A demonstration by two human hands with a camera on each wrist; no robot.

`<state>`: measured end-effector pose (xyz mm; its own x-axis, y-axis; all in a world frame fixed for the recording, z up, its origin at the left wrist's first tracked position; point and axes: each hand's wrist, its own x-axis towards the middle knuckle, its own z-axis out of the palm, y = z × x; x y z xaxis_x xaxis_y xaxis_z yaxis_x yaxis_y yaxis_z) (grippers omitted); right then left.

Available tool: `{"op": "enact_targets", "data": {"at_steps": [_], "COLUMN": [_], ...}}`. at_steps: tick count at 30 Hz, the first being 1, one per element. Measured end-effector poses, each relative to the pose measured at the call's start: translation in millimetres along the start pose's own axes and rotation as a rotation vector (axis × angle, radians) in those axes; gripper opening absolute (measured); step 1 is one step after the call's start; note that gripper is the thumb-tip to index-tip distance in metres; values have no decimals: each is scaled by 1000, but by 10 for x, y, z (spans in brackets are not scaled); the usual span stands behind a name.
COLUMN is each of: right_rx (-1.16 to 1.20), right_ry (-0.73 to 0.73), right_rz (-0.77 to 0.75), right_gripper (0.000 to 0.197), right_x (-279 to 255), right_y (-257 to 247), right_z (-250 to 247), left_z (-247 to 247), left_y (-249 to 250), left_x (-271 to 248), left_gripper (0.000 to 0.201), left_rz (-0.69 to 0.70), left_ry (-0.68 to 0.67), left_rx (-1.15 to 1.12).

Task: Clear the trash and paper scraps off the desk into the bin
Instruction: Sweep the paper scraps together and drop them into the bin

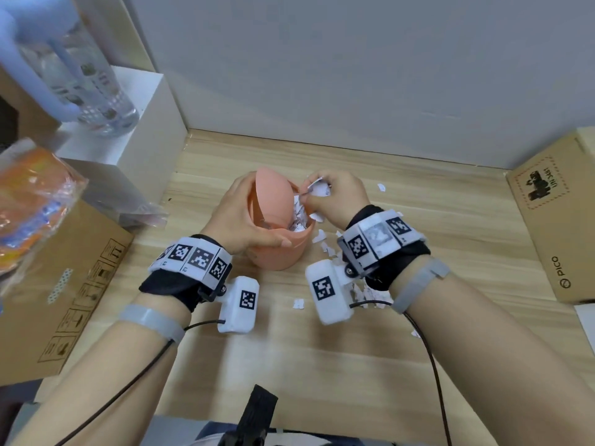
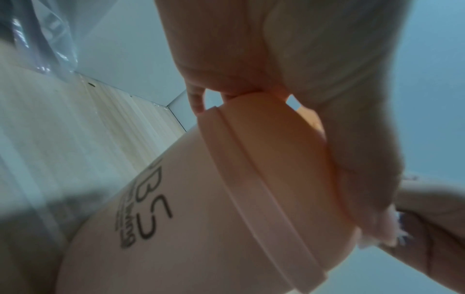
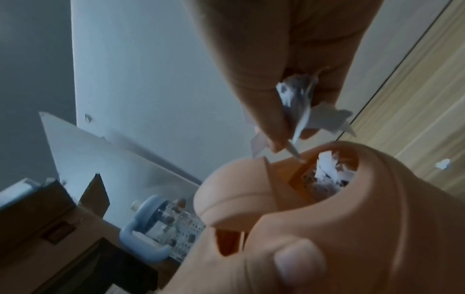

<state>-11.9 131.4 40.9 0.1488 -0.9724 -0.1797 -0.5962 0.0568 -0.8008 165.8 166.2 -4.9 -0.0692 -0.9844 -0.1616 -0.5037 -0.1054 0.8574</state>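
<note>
A small salmon-pink bin stands on the wooden desk, its swing lid tipped open. My left hand grips the bin's top, thumb on the rim. My right hand pinches a bunch of white paper scraps just over the opening. More torn paper lies inside the bin. Loose scraps lie on the desk right of the bin, one beyond my right hand, one in front.
A white box with a clear bottle on it stands at the back left. Cardboard boxes flank the desk at left and right. An orange packet lies at far left. A grey wall closes the back.
</note>
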Motion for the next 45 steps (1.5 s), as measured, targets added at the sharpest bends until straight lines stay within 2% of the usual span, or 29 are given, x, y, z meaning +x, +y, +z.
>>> {"op": "enact_targets", "data": {"at_steps": [4,8,11,18,22,25,30,32,35,38,41,43,45], "right_rx": [-76,77,143,30,-21,-59,-202,-152,18,300,443,446,291], "right_ry": [-91,-167,-204,-83,-300,-441,-554,-556,-483,-345,-170,29,232], "right_rz": [89,179,186,88,164,244,256,279,297,269,244,285,349], "right_gripper": [31,46,51,35,34,25,16,17,18,26,25,26,31], "right_x": [49,33,5,-31,12,137,286,284,203,72,-88,-168,-274], "right_y": [-71,-135,-155,-94,-65,-48,-103,-100,-81,35,332,681,1140], "right_z": [115,145,110,-38,149,304,318,304,211,-39,-322,-402,-414], "left_z": [10,3,0,3,17,19,8,1,-6,0,16,33,47], "left_y": [-8,-14,-2,-33,-18,4,2,8,24,37,33,34,44], "left_x": [-1,-4,-10,16,-2,-27,-11,-9,-14,-15,-19,-23,-30], "left_gripper": [122,123,125,119,123,123,114,115,120,122,124,124,123], "left_rz": [3,7,3,27,23,17,24,21,19,25,6,3,-6], "left_ry": [6,10,13,-2,12,5,-20,-20,-7,-5,9,28,53], "left_rx": [-1,8,0,18,19,0,13,26,27,23,6,-5,-23]}}
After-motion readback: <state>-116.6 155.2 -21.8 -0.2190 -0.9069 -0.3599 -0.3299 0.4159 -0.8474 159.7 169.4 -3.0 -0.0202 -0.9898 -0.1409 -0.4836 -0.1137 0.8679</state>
